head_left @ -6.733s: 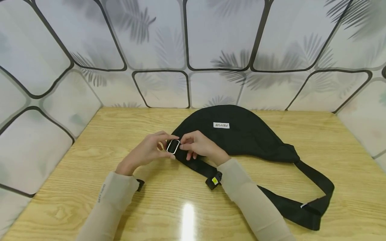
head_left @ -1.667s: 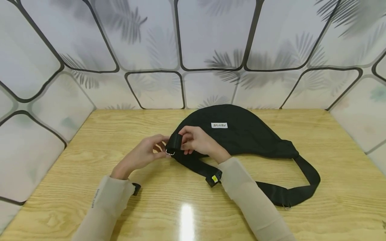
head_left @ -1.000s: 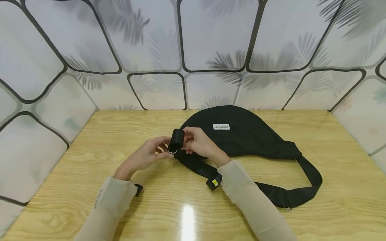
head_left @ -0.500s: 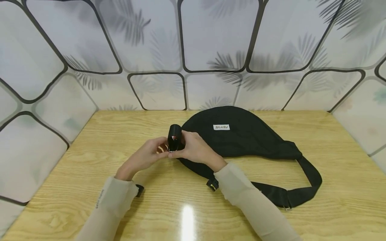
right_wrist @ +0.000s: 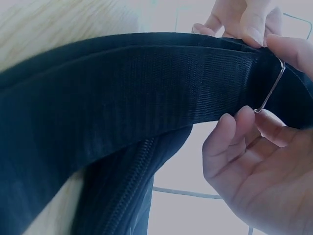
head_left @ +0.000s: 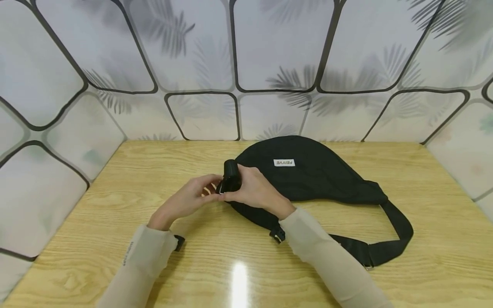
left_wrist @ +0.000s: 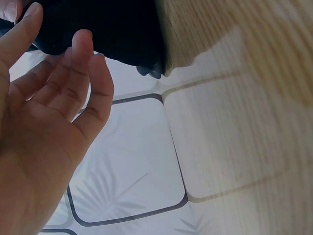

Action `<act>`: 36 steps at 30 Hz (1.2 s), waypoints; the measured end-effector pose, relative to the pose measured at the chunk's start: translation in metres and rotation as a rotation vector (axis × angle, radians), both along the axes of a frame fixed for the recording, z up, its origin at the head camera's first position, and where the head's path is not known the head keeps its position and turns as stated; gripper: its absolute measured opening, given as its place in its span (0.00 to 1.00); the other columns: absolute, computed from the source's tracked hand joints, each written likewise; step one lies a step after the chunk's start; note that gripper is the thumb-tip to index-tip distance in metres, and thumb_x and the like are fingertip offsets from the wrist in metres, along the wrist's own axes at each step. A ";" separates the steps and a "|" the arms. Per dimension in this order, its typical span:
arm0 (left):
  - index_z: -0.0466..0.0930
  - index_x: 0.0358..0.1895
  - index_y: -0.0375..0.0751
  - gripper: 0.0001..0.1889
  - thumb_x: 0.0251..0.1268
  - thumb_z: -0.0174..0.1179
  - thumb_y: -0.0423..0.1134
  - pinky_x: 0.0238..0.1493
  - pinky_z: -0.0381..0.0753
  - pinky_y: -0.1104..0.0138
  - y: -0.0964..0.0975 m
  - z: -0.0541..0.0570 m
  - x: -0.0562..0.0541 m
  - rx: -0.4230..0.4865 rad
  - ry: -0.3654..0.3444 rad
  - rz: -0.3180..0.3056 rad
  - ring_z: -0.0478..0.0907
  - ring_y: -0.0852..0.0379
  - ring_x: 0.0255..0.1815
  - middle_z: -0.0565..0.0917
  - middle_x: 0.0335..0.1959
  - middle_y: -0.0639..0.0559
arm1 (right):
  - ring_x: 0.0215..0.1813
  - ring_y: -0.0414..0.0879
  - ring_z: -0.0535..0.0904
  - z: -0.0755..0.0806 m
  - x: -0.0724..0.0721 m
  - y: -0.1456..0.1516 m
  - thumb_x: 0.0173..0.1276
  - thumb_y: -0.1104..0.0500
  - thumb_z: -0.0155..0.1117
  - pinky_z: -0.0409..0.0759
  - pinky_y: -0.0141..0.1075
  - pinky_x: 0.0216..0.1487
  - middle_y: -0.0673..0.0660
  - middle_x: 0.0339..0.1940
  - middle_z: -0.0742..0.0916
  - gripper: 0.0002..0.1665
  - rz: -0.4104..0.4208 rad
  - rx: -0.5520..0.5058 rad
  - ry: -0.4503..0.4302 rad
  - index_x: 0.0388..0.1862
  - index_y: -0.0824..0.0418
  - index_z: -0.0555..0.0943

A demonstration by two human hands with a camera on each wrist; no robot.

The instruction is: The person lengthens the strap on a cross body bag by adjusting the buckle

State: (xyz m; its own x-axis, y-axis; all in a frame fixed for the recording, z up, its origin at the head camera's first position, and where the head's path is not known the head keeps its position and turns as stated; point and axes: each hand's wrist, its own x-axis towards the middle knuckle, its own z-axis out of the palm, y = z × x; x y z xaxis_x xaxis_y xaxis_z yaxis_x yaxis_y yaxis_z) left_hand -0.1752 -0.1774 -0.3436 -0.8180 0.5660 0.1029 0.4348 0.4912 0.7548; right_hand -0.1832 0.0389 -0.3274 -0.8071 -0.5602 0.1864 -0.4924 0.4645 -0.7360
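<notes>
Between 2 hands at the table's left side, the left hand (head_left: 186, 196) and right hand (head_left: 252, 188) pinch a black strap (right_wrist: 146, 83), its length running crosswise into a metal buckle (right_wrist: 276, 84). The attached bag (head_left: 308, 182), nearer the right hand, rests on the wooden table (head_left: 154, 167) before a leaf-patterned wall (head_left: 273, 115).

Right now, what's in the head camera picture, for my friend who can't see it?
A person's left grip and right grip hold a looped black strap at one end of a black bag. The bag, its white label upside down, lies on a wooden table before a leaf-patterned backdrop.
</notes>
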 end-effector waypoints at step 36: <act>0.71 0.67 0.29 0.22 0.76 0.60 0.35 0.49 0.80 0.54 -0.005 0.001 0.002 -0.048 -0.042 -0.004 0.80 0.48 0.48 0.80 0.53 0.40 | 0.25 0.42 0.68 0.007 0.009 0.053 0.60 0.59 0.77 0.67 0.36 0.32 0.49 0.23 0.77 0.17 -0.001 0.035 -0.024 0.35 0.59 0.74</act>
